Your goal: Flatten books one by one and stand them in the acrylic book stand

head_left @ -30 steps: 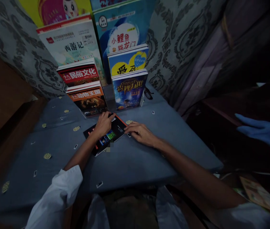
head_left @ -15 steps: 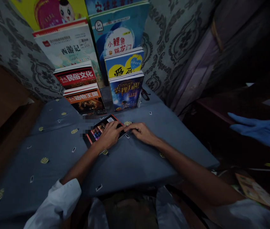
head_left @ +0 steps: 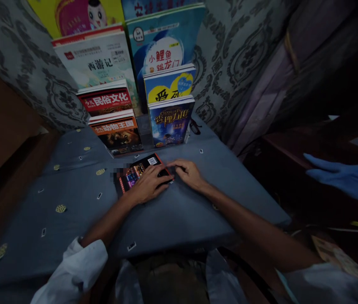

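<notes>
A small dark book [head_left: 151, 161] with red edging, a barcode and little colour pictures lies at a slant on the cloth-covered table. My left hand [head_left: 149, 184] rests flat across its lower right part, fingers stretched out, hiding some of the cover. At the book's right edge is my right hand [head_left: 189, 174]. Its index finger reaches out to the edge while the other fingers curl; no grip on the book is visible.
Behind the book stand two columns of upright books, with an orange lion-cover book [head_left: 118, 136] and a dark blue book [head_left: 171, 122] in front. Dark glasses [head_left: 195, 126] lie beside them. A blue glove [head_left: 345, 177] is off to the right, past the table edge [head_left: 261, 190].
My left hand has slid toward me over the book, uncovering more of its upper part, and its fingers have spread. My right index finger has moved from the left hand to the book's edge.
</notes>
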The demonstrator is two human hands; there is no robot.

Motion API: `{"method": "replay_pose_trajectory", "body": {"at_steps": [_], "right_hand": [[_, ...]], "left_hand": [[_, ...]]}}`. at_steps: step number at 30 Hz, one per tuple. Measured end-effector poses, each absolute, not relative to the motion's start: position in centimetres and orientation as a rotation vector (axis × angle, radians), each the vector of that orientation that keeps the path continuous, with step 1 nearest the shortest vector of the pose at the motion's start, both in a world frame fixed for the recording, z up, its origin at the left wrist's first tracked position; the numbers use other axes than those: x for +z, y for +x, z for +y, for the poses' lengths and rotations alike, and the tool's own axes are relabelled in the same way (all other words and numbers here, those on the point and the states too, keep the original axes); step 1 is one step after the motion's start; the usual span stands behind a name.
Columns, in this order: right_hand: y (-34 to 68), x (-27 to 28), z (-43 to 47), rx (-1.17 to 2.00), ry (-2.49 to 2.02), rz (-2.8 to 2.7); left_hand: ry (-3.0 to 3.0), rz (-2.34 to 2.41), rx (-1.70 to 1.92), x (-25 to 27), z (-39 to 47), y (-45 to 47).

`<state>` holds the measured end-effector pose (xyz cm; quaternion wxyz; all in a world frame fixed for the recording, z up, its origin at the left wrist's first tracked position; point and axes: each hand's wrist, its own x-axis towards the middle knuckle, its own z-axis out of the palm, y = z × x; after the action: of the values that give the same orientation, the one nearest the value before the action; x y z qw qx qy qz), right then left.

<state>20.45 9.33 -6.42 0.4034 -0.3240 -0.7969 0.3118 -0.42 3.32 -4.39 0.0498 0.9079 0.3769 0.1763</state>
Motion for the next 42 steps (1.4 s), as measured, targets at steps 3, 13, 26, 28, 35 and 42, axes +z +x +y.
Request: {"method": "replay_pose_trajectory", "body": {"at_steps": [3,13,26,28,35,42], "right_hand": [[19.4,-6.7,10.6,0.732,-0.714,-2.156],[15.7,-7.6,15.0,0.718,-0.788,-2.314],[20.0,-7.1,9.5,0.806,-0.716,-2.225],[20.0,-7.0,9.2,0.815,-0.723,-2.211],[20.2,-7.0,9.3,0.850,-0.691,-2.212],[20.4,-7.3,9.3,0.859,-0.670,-2.236]], "left_hand": [[2.768,1.156,0.539,-4.5,3.2,-0.3],[2.768,1.196,0.495,-4.3,3.1,-0.3],[2.799,1.175,0.446,-4.0,2.6,0.0],[2.858,1.228,0.360,-3.8,2.2,0.5],[2.946,1.518,0.004,-3.2,-0.9,3.1],[2.895,1.615,-0.032,-3.2,-3.2,3.3]]}}
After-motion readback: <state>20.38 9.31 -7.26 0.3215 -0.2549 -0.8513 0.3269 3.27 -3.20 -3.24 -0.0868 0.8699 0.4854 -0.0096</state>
